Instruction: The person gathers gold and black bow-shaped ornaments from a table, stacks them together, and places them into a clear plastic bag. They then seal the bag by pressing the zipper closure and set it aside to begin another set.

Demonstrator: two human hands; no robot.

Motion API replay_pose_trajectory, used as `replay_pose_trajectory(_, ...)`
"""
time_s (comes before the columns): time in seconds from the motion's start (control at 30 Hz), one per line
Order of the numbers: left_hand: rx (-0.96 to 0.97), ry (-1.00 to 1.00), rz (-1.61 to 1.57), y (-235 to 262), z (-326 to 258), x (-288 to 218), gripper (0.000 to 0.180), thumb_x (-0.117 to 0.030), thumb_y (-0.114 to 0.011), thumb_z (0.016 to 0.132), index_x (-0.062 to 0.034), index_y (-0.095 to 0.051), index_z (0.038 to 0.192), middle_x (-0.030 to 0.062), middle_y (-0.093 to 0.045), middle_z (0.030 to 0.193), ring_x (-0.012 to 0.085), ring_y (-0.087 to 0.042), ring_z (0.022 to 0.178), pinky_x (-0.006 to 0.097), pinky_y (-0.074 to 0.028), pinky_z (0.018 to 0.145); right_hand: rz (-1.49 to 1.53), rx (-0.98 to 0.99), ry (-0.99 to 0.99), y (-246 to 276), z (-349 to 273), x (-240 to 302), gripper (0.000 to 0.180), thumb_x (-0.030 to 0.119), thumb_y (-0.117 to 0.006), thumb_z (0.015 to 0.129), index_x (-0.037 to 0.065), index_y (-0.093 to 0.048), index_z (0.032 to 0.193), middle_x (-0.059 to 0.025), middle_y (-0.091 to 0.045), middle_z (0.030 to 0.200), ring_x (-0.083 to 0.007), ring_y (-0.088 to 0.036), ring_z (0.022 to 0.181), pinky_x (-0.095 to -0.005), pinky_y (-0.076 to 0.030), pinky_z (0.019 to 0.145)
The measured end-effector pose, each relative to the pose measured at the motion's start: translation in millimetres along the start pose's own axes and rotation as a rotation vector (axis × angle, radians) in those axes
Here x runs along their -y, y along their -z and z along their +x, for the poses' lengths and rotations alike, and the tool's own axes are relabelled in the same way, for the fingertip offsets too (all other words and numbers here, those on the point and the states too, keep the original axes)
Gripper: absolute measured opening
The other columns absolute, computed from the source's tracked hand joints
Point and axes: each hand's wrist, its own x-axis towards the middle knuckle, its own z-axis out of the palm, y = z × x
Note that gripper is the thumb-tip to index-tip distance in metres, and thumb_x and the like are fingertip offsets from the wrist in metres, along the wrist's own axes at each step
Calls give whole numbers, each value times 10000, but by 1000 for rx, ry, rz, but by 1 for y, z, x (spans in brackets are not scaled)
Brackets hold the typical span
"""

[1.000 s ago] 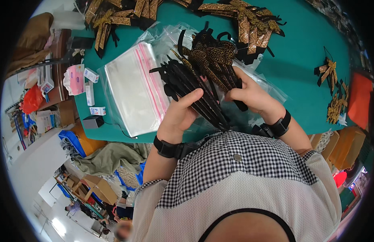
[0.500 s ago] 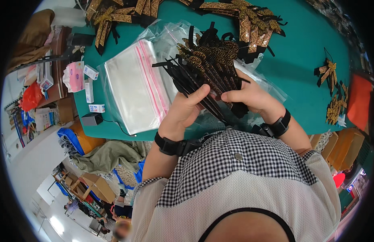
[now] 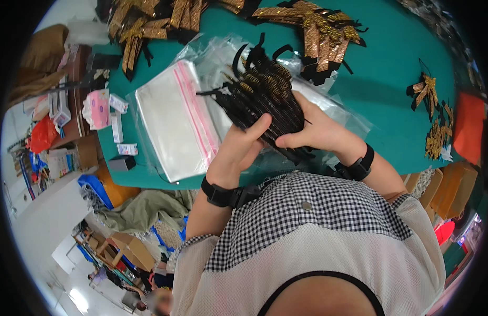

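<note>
Between my hands is a thick bundle of black and gold ribbon pieces (image 3: 270,97), their dark loose ends pointing away from me. My left hand (image 3: 243,141) closes on its left side, thumb laid across the strips. On the right side my right hand (image 3: 315,126) grips the same bundle, its thumb near the lower end. The fingers underneath are mostly hidden. Below and beyond the bundle lie crumpled clear plastic bags (image 3: 215,55). Left of my left hand rests a stack of clear bags with pink seal strips (image 3: 173,118).
Gold and black ribbon bows (image 3: 317,34) lie along the far side of the green table (image 3: 391,68). More bows (image 3: 438,134) are at the right. A pink tissue pack (image 3: 98,109), small white boxes (image 3: 117,129) and a black block (image 3: 122,162) stand near the left edge.
My hands have drawn closer together. The strips, earlier fanned into two looser parts, now sit as one tighter bundle, turned a little.
</note>
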Motion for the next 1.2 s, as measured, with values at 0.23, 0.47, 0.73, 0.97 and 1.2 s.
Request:
replay_pose_trajectory(0.23,174,-280,-75,15,-7,22,804,-462,-673,724,-75,-314,1330,101,-396,1318,275,-416,1193,442,-360,995,-255,43,323,-7,-6,-3,986,172,-767,585,-73,-178,1336,-217,-489,1184,-272,-494,1098,-308,-372,939)
replay_pose_trajectory(0.47,141,-155,-211,28,14,25,703,-276,-704,734,-29,-355,1293,135,-495,1212,285,-511,1095,417,-446,926,-1008,-81,165,4,5,1,1183,639,-665,562,-142,-181,1307,-338,-174,1356,-453,-169,1266,-489,-180,1018)
replay_pose_trajectory(0.73,99,-109,-218,3,17,-8,741,-284,-680,656,11,-372,1262,197,-494,1163,345,-520,1069,500,-444,907,-475,379,190,69,40,48,877,539,-652,701,-116,-390,1222,-240,-473,1209,-315,-498,1087,-365,-388,927)
replay_pose_trajectory(0.97,125,-91,-324,1,7,-7,731,-285,-696,622,19,-414,1224,188,-499,1144,342,-547,1032,557,-413,916,-1157,-664,-331,110,98,19,511,444,-644,730,-14,-539,931,-212,-601,910,-308,-604,880,-382,-482,755)
replay_pose_trajectory(1.2,133,-114,-383,7,1,-6,738,-268,-705,615,16,-412,1229,186,-501,1147,344,-546,1030,565,-406,917,-721,-868,-108,131,91,3,404,281,-653,656,-16,-509,891,-167,-590,733,-258,-602,734,-360,-481,663)
